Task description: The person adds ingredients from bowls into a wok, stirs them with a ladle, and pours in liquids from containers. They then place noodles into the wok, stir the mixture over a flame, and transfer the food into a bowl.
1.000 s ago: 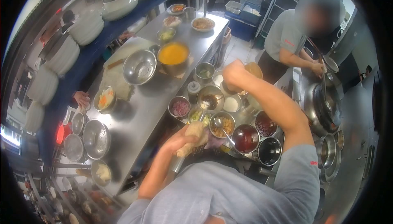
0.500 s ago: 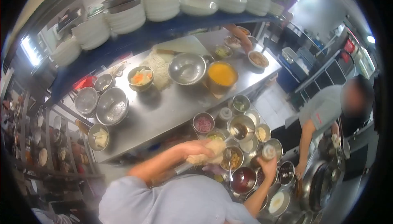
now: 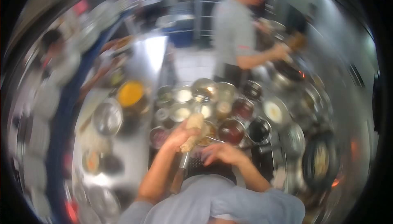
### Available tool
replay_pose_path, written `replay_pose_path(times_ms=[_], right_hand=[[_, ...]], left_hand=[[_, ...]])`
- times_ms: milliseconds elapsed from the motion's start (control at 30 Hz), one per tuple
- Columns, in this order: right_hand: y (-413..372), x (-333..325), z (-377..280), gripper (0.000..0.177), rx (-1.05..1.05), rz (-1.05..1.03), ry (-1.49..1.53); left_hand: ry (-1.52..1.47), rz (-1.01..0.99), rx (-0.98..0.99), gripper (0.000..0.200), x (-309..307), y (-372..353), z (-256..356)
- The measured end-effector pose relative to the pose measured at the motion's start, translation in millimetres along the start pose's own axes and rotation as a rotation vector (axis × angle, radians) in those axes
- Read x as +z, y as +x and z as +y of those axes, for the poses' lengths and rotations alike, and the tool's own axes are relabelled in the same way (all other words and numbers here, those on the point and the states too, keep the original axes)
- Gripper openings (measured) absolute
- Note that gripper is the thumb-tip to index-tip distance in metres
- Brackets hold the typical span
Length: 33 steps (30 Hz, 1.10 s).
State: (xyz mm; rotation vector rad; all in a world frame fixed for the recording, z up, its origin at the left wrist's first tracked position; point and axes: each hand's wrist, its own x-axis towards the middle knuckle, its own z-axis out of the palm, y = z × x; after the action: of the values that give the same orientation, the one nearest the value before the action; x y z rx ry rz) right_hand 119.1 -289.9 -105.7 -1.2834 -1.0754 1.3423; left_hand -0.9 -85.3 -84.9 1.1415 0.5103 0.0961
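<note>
My left hand (image 3: pixel 180 138) is wrapped round a pale beige roll (image 3: pixel 195 126), apparently a folded cloth. Below this hand slants the metal shaft (image 3: pixel 185 161) of a long tool with a wooden end (image 3: pixel 177 183); its far end cannot be made out. My right hand (image 3: pixel 223 153) hovers to the right, fingers apart and nothing in them, somewhat blurred. In front of both hands stand several metal containers, among them a red sauce (image 3: pixel 231 131), a dark sauce (image 3: pixel 259 131) and chopped pink pieces (image 3: pixel 158 137). A bottle (image 3: pixel 224 108) stands among them.
On the left steel counter (image 3: pixel 135 158) sit a pot of orange liquid (image 3: pixel 130 93) and a metal bowl (image 3: pixel 107 117). Ahead, a co-worker (image 3: pixel 234 27) handles a pan (image 3: pixel 288 70). A black wok (image 3: pixel 319 160) lies right. Another person's arm (image 3: pixel 94 79) reaches over the counter.
The view has swung right, towards the stove. My right hand has let go of the bottle and come back near my left, which keeps hold of the beige roll.
</note>
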Motion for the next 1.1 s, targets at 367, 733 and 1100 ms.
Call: replay_pose_path(times_ms=[367,733,1100], right_hand=[[-187,73,13,0.019,-0.688,0.713,1.330],[-455,19,67,0.042,0.324,1.942,0.049],[-546,-4,100,0.035,0.242,1.906,0.375]], left_hand=[[-0.184,-0.593,-0.173,0.045,242,78,-105],[-0.222,-1.019,-0.663,0.076,371,28,-188],[0.232,-0.674,-0.534,0.049,577,85,-226]])
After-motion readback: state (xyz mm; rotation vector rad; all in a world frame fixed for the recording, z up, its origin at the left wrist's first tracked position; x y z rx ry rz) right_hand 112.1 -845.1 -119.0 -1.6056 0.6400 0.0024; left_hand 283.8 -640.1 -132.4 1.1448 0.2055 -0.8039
